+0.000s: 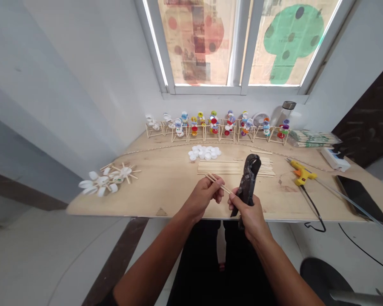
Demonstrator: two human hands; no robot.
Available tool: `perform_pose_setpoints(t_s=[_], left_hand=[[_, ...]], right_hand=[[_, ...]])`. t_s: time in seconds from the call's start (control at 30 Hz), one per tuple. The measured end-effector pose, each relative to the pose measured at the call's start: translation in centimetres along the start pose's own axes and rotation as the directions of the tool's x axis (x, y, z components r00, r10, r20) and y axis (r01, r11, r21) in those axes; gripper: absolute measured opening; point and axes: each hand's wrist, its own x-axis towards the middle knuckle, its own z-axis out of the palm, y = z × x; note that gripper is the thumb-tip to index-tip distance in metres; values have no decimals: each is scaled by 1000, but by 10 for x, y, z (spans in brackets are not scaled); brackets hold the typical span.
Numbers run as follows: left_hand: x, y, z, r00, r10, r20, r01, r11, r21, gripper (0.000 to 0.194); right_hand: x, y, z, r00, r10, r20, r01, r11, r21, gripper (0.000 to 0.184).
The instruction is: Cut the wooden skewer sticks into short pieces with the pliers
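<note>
Over table edge (130, 216), left hand (202, 197) pinches sticks (217, 184), right hand (247, 212) cutters (249, 178).

A plywood bench top (166, 187) carries a pile of wooden sticks (220, 167); white bottle caps (204, 153) are heaped just behind it; a yellow glue gun (301, 172) is laid to its right, a black phone (359, 197) beyond that; a white cap-and-stick assembly (108, 179) is set to its left; a row of colourful cap-and-stick figures (213, 127) is lined along the far edge.

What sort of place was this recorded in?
Most likely a craft workshop: a plywood workbench under a window carries a row of cap-and-stick models, loose wooden sticks, white caps and a hot glue gun; the right hand holds black cutters.
</note>
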Motion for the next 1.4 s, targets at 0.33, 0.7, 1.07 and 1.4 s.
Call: perform_pose_setpoints(t_s=[0.33, 0.7, 1.07, 1.4], left_hand=[[19, -7, -38, 955, 296, -29, -148, 557, 818, 17], [46, -22, -53, 987, 154, 49, -93, 290, 952, 20], [45, -27, -53, 993, 106, 45, -74, 284, 956, 20], [50, -22, -53, 995, 55, 86, -99, 317, 943, 23]], right_hand=[[-3, -3, -14, 995, 18, -101, -18, 1000, -5, 31], [-2, 3, -23, 995, 45, -91, -49, 998, -41, 32], [2, 11, -25, 994, 81, -70, -85, 995, -45, 32], [3, 12, -27, 995, 85, -52, -86, 996, -7, 33]])
